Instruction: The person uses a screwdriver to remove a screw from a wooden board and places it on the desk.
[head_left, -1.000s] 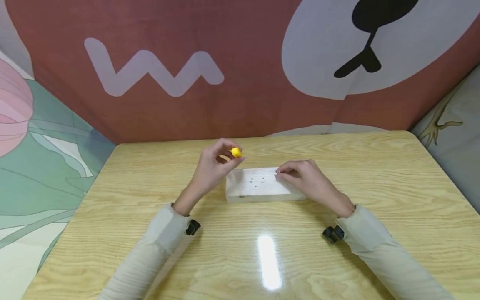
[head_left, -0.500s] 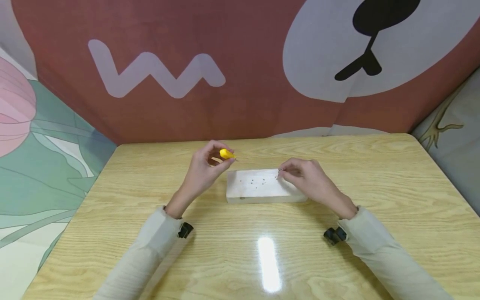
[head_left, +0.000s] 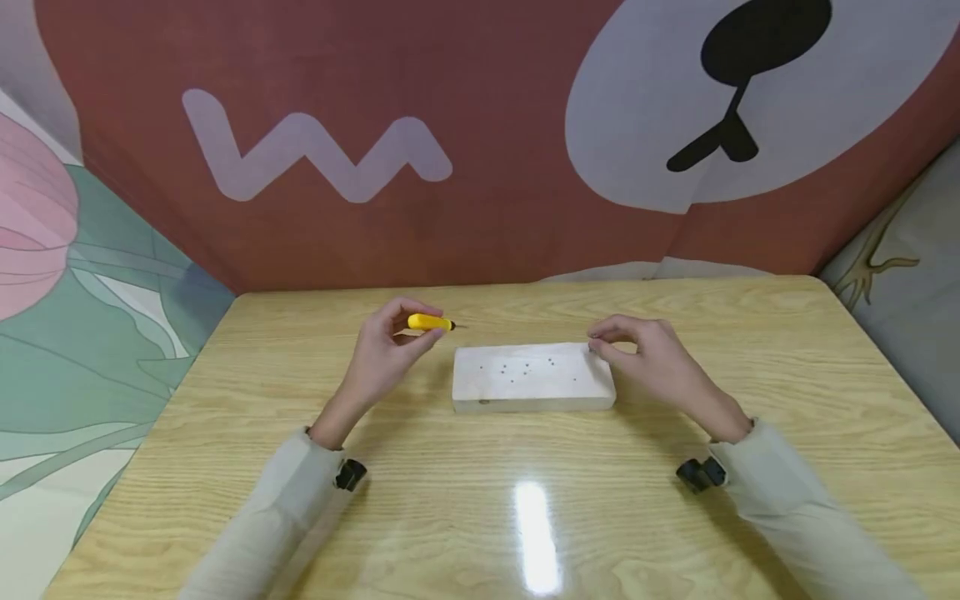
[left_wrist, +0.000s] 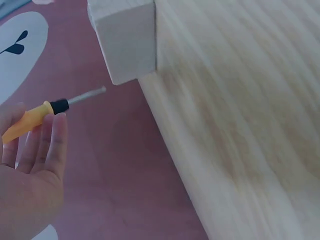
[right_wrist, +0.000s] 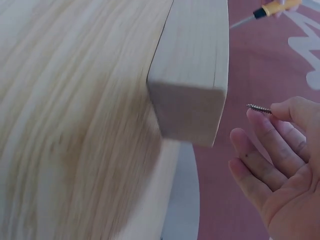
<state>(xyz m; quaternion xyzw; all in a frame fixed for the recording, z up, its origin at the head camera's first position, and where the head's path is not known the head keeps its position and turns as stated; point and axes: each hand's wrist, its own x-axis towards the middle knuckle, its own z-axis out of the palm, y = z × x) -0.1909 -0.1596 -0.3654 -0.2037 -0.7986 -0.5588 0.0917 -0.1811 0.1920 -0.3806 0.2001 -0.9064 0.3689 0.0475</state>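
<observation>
A pale wooden block (head_left: 543, 385) with several small dark holes in its top lies on the table. My left hand (head_left: 386, 350) holds a yellow-handled screwdriver (left_wrist: 32, 121) in the air, left of the block and behind it. Its metal shaft points right, with a black collar at the handle's end. My right hand (head_left: 660, 362) is by the block's far right corner. Between its thumb and index finger it pinches a small metal screw (right_wrist: 259, 108), clearest in the right wrist view; the other fingers are spread loosely.
The wood-grain table (head_left: 420, 508) carries a bright light reflection near its front. A red printed backdrop (head_left: 495, 233) rises behind the table's far edge. A dark wrist camera (head_left: 350, 474) sits at the left cuff, another at the right.
My left hand has drawn left with the screwdriver, which has turned so its shaft shows. My right hand has lifted and moved right off the block's top, still pinching the screw.
</observation>
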